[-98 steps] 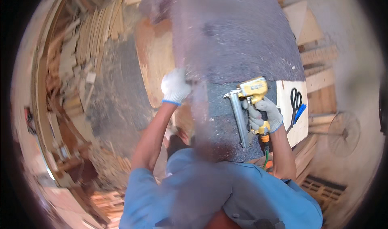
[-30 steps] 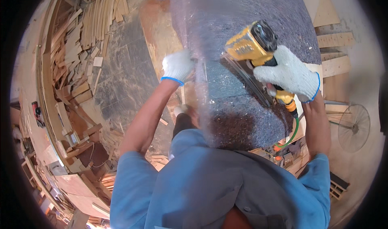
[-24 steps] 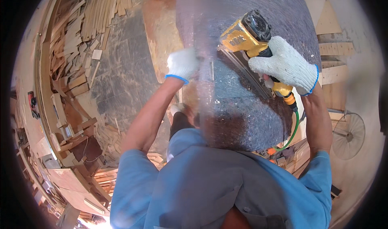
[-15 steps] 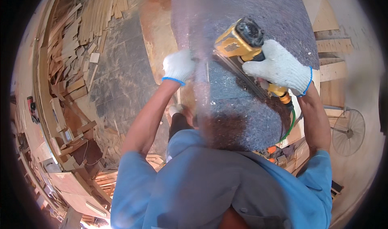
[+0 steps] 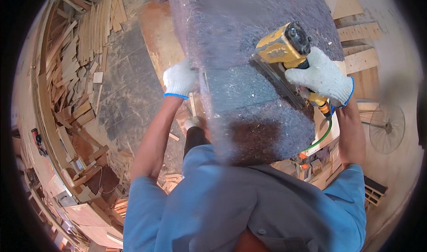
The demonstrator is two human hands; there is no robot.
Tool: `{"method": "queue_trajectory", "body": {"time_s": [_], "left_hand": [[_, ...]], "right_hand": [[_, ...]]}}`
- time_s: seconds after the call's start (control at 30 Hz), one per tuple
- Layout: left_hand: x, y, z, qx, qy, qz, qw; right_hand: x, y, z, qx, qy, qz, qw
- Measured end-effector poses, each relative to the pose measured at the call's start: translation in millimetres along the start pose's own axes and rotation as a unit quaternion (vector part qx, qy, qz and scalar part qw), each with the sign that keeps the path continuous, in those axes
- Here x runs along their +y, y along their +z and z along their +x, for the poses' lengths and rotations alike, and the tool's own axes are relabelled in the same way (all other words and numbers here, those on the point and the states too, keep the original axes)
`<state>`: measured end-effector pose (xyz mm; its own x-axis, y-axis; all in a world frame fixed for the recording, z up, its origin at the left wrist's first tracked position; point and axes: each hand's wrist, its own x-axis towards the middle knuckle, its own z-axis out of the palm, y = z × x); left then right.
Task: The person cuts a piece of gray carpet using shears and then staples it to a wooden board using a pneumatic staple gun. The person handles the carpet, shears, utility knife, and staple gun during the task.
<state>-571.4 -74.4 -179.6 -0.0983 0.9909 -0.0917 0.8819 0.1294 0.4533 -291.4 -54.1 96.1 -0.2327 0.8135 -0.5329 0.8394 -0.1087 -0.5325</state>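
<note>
My right hand (image 5: 322, 76), in a white knit glove, is wrapped round the handle of a yellow and black nail gun (image 5: 278, 45). The gun lies slantwise over a grey-purple, felt-like covering (image 5: 249, 87), its long dark magazine pointing down to the right. A green air hose (image 5: 324, 138) runs from its handle end. At the covering's left edge is my left hand (image 5: 179, 78), also gloved and closed like a fist. Its fingertips are hidden, so whatever it grips there cannot be made out. White flecks dot the covering, and a dark brown patch shows near my body.
Many wooden offcuts (image 5: 78, 69) are heaped along the left wall. A plywood sheet (image 5: 158, 34) lies beside the covering's left edge, over dark floor (image 5: 126, 69). Wooden boards (image 5: 362, 60) and a round wire fan (image 5: 387, 128) stand at the right.
The nail gun and my right hand have moved right across the covering. The view has shifted, so the covering and my left hand appear farther left; that hand stays at the edge.
</note>
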Motion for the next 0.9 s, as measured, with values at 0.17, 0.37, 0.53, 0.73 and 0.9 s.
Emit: {"method": "queue_trajectory", "body": {"time_s": [0.17,0.37,0.53,0.73,0.9], "left_hand": [[4,-2,1,0.004,0.011,0.008,1.0],[-13,11,3,0.031,0.018,0.032,0.999],[-14,17,2,0.045,0.021,-0.011,0.999],[-28,21,5,0.031,0.035,0.02,0.999],[-23,14,4,0.021,0.039,-0.02,0.999]], "right_hand": [[20,0,10,-0.018,0.013,-0.05,0.999],[19,-14,-1,0.013,0.035,0.003,0.999],[68,-55,-22,0.095,0.068,0.048,0.992],[95,-75,-28,0.122,0.107,0.101,0.982],[102,-76,-32,0.098,0.096,0.124,0.983]]}}
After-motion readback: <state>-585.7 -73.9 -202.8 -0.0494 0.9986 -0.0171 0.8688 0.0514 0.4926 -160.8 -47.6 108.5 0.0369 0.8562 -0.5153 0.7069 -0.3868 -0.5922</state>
